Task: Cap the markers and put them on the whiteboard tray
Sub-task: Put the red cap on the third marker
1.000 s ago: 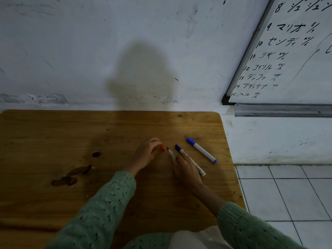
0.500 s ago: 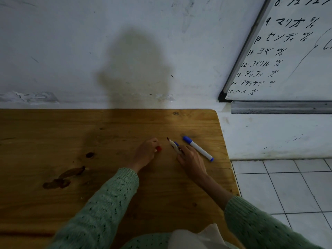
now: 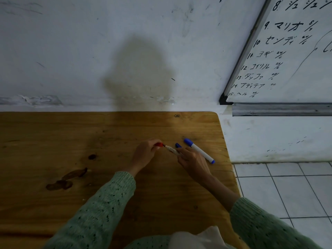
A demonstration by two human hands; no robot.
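The left hand [image 3: 143,155] pinches a red cap [image 3: 159,145] between thumb and fingertips, its open end turned toward the right hand [image 3: 193,159]. The right hand grasps the barrel of the uncapped marker [image 3: 171,150], whose nib points up-left at the cap; cap mouth and nib are just apart or barely touching, and which cannot be told from this view. Both are held low over the wooden table [image 3: 53,141], toward its far right corner. Judged step in hand: seating the red cap. To do it well, barrel and cap should share one axis before any push, since the marker lies at a slant and a crooked entry would rub the nib against the cap wall. The right hand is best kept firm on the barrel while the left presses straight along it until the cap stops. A blue-capped marker [image 3: 198,150] lies flat just beyond the right hand, near the table's right edge. A second blue cap [image 3: 178,145] shows behind the right fingers; whether it sits on a marker is hidden. The whiteboard tray [image 3: 280,110] runs under the whiteboard [image 3: 296,60] on the wall, past the far right corner and well apart from the hands. No marker is seen on it.
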